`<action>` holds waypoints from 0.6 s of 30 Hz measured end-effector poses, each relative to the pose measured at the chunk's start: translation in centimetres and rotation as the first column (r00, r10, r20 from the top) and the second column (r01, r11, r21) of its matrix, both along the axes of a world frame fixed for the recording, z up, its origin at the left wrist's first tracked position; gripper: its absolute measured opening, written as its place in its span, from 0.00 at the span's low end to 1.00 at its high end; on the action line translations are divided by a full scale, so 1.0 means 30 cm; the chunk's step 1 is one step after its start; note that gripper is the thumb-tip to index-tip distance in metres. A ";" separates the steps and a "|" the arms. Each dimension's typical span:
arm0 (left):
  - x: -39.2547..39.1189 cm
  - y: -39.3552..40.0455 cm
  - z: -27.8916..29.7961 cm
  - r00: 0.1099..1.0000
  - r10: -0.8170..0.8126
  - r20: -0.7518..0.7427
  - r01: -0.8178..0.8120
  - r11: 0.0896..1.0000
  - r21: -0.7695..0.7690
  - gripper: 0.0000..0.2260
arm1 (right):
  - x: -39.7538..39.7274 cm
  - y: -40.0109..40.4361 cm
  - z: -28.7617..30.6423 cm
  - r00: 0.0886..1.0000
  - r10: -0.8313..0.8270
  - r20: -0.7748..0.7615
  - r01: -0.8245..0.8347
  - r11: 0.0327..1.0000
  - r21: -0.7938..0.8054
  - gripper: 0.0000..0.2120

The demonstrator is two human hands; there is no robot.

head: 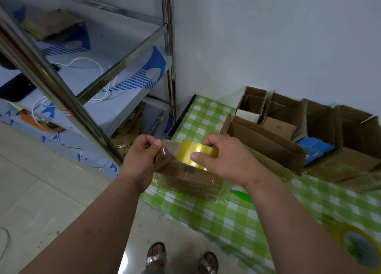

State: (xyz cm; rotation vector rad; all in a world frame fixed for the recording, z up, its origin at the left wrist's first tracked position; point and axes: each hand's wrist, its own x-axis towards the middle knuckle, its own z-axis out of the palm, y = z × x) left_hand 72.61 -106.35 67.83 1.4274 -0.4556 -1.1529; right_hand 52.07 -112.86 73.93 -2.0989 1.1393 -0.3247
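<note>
Right hand (222, 160) grips the tape roll (195, 153), left hand (142, 158) pinching its end alongside.

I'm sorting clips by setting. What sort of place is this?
Likely a small packing or stock room. The right hand grips a roll of tape over a cardboard box while the left hand pinches its loose end; open cartons line the wall on the checked table; a metal rack stands alongside.

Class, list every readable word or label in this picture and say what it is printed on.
"WS": small brown box in the open carton.
"PE Protec…", cut off: film on the steel rack.
Print on the cardboard box being taped: too blurred to read.
</note>
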 end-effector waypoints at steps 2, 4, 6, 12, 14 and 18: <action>0.015 0.001 -0.003 0.996 0.037 -0.083 -0.037 0.999 0.004 0.09 | -0.029 -0.010 0.002 0.999 -0.002 0.053 -0.003 0.995 0.096 0.14; 0.021 0.001 -0.005 0.989 0.040 -0.145 -0.040 0.999 0.002 0.10 | -0.049 -0.019 -0.002 0.996 -0.004 0.085 -0.011 0.984 0.176 0.16; 0.021 0.000 -0.004 0.982 0.034 -0.184 -0.035 0.999 -0.005 0.10 | -0.064 -0.024 -0.012 0.997 0.002 0.083 -0.021 0.975 0.221 0.20; 0.034 0.001 -0.012 0.965 0.080 -0.249 -0.085 0.996 -0.012 0.10 | -0.074 -0.040 -0.031 0.992 0.001 0.124 -0.026 0.979 0.204 0.23; 0.041 0.006 -0.019 0.951 0.116 -0.288 -0.122 0.992 -0.005 0.10 | -0.081 -0.045 -0.039 0.993 -0.012 0.117 -0.010 0.982 0.186 0.23; 0.058 0.014 -0.035 0.928 0.169 -0.332 -0.166 0.985 0.038 0.11 | -0.098 -0.069 -0.043 0.999 0.007 0.035 -0.011 0.991 0.134 0.25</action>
